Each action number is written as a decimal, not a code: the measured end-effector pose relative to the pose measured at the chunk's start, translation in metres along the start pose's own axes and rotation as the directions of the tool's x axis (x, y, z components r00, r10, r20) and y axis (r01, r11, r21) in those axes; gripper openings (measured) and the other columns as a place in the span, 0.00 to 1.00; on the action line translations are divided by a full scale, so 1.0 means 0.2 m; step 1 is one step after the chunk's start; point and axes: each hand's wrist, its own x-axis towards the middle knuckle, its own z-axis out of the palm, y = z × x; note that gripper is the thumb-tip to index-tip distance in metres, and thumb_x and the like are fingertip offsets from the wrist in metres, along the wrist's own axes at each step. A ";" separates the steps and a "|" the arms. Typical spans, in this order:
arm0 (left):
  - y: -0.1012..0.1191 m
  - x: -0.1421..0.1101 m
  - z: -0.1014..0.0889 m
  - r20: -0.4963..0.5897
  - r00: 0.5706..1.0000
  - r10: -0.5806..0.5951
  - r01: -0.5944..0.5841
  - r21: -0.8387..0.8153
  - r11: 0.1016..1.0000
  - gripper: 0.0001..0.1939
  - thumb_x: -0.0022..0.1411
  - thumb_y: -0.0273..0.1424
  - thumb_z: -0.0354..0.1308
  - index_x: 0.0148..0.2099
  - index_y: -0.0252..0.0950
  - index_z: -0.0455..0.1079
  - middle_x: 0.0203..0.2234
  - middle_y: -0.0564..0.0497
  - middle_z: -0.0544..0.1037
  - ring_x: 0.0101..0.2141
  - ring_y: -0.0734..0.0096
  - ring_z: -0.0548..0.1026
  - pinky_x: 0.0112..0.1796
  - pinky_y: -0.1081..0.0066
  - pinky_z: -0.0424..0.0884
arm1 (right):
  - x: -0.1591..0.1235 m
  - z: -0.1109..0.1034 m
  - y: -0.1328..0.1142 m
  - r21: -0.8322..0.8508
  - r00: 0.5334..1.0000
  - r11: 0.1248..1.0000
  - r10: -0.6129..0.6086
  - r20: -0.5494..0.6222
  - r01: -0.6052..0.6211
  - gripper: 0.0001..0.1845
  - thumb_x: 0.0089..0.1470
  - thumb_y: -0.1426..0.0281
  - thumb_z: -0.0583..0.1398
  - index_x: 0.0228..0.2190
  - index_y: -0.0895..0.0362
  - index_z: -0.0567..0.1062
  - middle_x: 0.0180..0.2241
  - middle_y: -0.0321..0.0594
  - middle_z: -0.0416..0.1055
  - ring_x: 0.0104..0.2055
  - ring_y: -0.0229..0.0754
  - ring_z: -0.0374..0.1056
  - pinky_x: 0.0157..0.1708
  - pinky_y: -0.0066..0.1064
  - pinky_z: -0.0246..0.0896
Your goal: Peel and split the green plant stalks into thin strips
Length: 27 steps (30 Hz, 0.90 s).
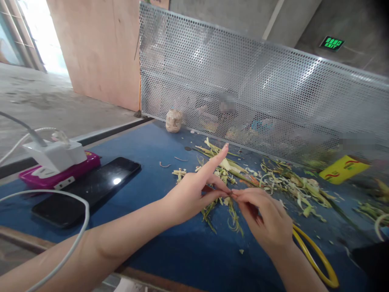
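My left hand (191,194) pinches with thumb and a bent finger while its index finger points up and away. My right hand (266,217) comes from the right, its fingertips closed and meeting those of the left. Something small and brownish (231,194) shows between the touching fingertips, too small to name. Below and behind them lies a loose pile of green and cream plant-like strips (226,166). A few thin curled green strands (234,221) show just under the fingertips; whether they are held, I cannot tell.
More strips (304,190) are scattered rightward on the blue tabletop (148,247). A black phone (91,190) and a magenta power strip (91,160) with white plugs lie left. A perforated metal panel (258,81) stands behind. A yellow packet (345,169), yellow loop (317,253) and beige lump (174,121) are also there.
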 end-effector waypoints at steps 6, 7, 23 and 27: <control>0.00 -0.01 0.00 0.028 0.999 0.042 -0.042 0.003 0.999 0.39 0.52 0.20 0.52 0.61 0.42 0.37 0.27 0.53 0.75 0.30 0.73 0.73 0.34 0.73 0.72 | 0.00 0.00 0.01 0.043 0.996 0.998 0.039 0.080 -0.043 0.09 0.50 0.79 0.54 0.34 0.55 0.66 0.31 0.38 0.72 0.34 0.36 0.69 0.34 0.27 0.65; -0.01 -0.01 0.00 0.038 0.998 0.054 -0.055 0.007 0.998 0.39 0.52 0.20 0.52 0.61 0.42 0.37 0.28 0.53 0.75 0.30 0.73 0.73 0.34 0.73 0.72 | 0.00 0.00 0.01 0.044 0.994 0.998 0.051 0.092 -0.055 0.09 0.50 0.79 0.54 0.34 0.55 0.66 0.31 0.38 0.72 0.34 0.36 0.69 0.34 0.27 0.65; -0.04 -0.03 -0.04 0.293 0.916 0.275 -0.391 0.485 0.782 0.28 0.58 0.23 0.44 0.60 0.42 0.43 0.41 0.46 0.70 0.43 0.67 0.67 0.41 0.67 0.66 | 0.03 0.03 -0.03 0.266 0.887 0.848 0.417 0.198 -0.458 0.06 0.46 0.76 0.56 0.29 0.55 0.66 0.22 0.32 0.68 0.21 0.33 0.67 0.21 0.21 0.64; -0.02 -0.02 -0.03 0.199 0.966 0.165 -0.228 0.358 0.905 0.33 0.57 0.24 0.46 0.61 0.41 0.37 0.36 0.48 0.72 0.35 0.71 0.70 0.36 0.71 0.68 | 0.02 0.03 -0.02 0.288 0.889 0.841 0.425 0.173 -0.458 0.07 0.46 0.76 0.56 0.31 0.55 0.65 0.24 0.34 0.69 0.24 0.34 0.67 0.23 0.23 0.65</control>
